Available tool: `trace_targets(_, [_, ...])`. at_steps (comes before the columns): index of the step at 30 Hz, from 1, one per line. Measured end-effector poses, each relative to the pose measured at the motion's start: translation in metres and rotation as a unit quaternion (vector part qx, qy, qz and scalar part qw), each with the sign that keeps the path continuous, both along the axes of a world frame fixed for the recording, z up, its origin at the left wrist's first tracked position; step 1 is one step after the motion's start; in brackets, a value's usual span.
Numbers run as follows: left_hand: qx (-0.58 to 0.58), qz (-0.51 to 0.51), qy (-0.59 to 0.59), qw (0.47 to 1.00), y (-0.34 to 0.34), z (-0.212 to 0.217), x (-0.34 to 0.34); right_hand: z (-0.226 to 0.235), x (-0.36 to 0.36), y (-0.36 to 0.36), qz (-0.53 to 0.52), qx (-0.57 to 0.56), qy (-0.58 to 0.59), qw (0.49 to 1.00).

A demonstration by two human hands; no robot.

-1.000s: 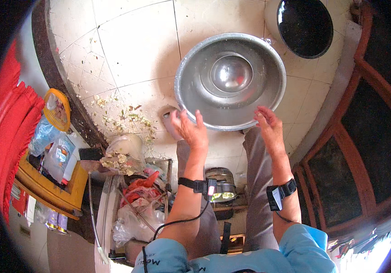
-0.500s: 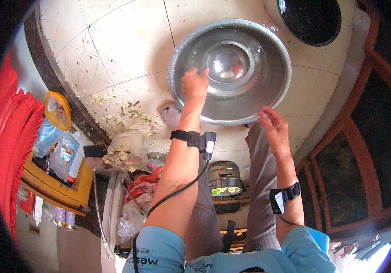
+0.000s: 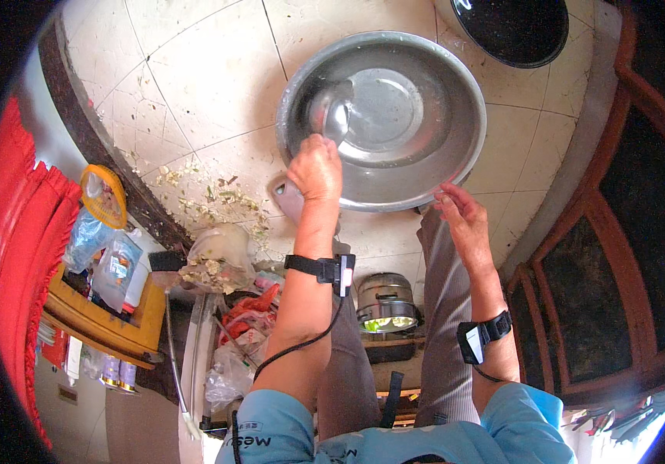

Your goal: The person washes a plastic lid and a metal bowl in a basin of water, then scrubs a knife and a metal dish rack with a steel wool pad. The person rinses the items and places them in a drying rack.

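Observation:
A wide metal basin (image 3: 450,166) stands on the floor in front of me. Inside its left part, my left hand (image 3: 317,168) is closed on the edge of a smaller shiny metal bowl (image 3: 335,114). This bowl is tilted up on its side and partly blurred; the basin's round bottom shows to the right of it. My right hand (image 3: 464,220) is at the basin's near right rim, fingers apart and loosely bent, holding nothing. Whether its fingertips touch the rim, I cannot tell.
A round container with a dark inside (image 3: 514,31) stands beyond the basin at right. Pale peelings (image 3: 208,197) litter the tiled floor at left, near a plastic bag (image 3: 220,255). Near my legs sits a steel pot (image 3: 385,298). A wooden cabinet (image 3: 588,294) lines the right side.
The smaller bowl lay at the basin's middle; now my left hand has tilted it up and drawn it left and nearer. My right hand has barely moved.

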State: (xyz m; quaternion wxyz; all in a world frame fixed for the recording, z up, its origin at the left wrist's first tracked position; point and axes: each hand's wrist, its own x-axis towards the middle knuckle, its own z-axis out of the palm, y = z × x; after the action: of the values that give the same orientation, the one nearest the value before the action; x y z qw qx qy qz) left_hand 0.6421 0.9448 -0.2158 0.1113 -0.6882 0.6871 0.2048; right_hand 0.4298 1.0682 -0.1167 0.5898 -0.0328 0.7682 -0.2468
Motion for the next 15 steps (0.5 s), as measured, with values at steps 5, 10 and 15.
trace_targets(5, [0.037,-0.019,0.113,0.993,0.026,0.005,-0.050,0.000,-0.001,0.005,0.001,-0.004,-0.006,1.000])
trace_targets(10, [0.054,0.077,0.186,0.978,0.030,-0.012,-0.062,0.004,-0.006,0.011,-0.013,-0.006,-0.019,1.000])
trace_targets(15, [0.161,0.136,0.285,0.935,0.030,-0.053,-0.025,0.003,-0.010,0.019,0.046,-0.028,0.001,0.999])
